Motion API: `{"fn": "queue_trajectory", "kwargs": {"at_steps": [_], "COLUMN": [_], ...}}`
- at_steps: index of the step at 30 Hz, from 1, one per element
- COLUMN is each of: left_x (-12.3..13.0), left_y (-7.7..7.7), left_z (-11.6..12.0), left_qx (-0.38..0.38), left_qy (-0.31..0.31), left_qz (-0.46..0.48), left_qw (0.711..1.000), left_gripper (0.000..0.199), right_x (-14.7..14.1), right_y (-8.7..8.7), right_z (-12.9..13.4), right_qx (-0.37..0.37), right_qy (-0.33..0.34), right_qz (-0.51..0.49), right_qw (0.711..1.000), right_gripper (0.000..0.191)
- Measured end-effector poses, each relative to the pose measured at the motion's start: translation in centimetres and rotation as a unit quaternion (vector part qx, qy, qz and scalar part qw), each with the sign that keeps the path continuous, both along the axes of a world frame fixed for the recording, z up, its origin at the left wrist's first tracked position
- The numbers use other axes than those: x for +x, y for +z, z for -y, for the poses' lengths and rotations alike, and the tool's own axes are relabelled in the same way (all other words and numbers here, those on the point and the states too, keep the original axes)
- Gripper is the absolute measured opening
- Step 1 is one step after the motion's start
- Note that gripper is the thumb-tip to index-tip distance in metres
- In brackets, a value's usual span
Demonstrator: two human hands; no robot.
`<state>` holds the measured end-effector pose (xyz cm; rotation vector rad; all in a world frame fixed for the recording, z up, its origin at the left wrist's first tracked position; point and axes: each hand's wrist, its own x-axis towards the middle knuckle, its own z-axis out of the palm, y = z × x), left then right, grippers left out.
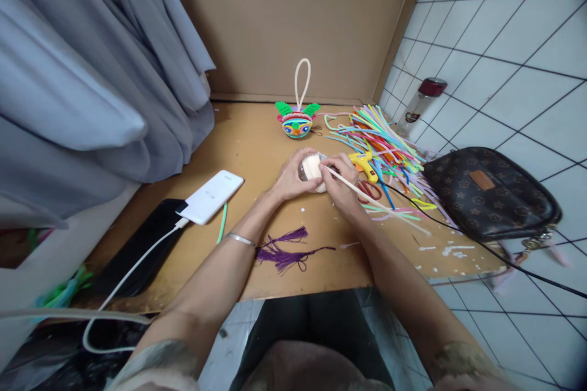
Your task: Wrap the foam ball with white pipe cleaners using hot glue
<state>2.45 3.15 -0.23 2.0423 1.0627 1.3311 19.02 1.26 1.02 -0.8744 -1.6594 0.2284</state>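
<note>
Cream ball (312, 167) half hidden by fingers (331, 166)

Both hands (316, 177) on cream ball (312, 167)

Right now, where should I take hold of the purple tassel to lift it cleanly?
Pinch the purple tassel probably at the knot where its two fringes meet the thin cord, coming from above. It lies flat on the table, clear of the left hand and right hand, so only a top pinch fits.

Both forearms reach toward twelve o'clock; left hand (290, 178) cupped, right hand (340, 182) pinching, fingertips meeting at centre.
</note>
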Motion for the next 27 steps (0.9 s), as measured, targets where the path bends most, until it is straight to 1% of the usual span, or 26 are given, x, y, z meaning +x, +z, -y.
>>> {"fn": "queue_trajectory", "kwargs": {"at_steps": [5,13,23,27], "left_x": [0.03,0.12,0.09,0.05], "left_y": [-0.04,-0.03,-0.14,-0.06], "left_z": [-0.11,-0.39,-0.41,-0.35], "left_qx": [-0.003,0.035,0.028,0.032], "left_qy": [0.0,-0.012,-0.007,-0.009], "left_qz": [-0.008,-0.022,-0.024,-0.023], "left_qw": [1.0,0.999,0.999,0.999], "left_gripper": [0.066,0.058,0.057,0.056], "right_x": [-0.07,-0.03,-0.04,0.0], "right_y": [0.11,0.09,-0.08,-0.04], "right_z": [0.08,0.12,0.03,0.05], "right_qx": [-0.016,-0.013,-0.003,0.001], "right_qy": [-0.005,-0.007,-0.019,-0.012], "right_qz": [-0.006,-0.005,0.014,0.014], "right_qw": [1.0,1.0,1.0,1.0], "right_gripper": [0.011,0.01,0.012,0.012]}}
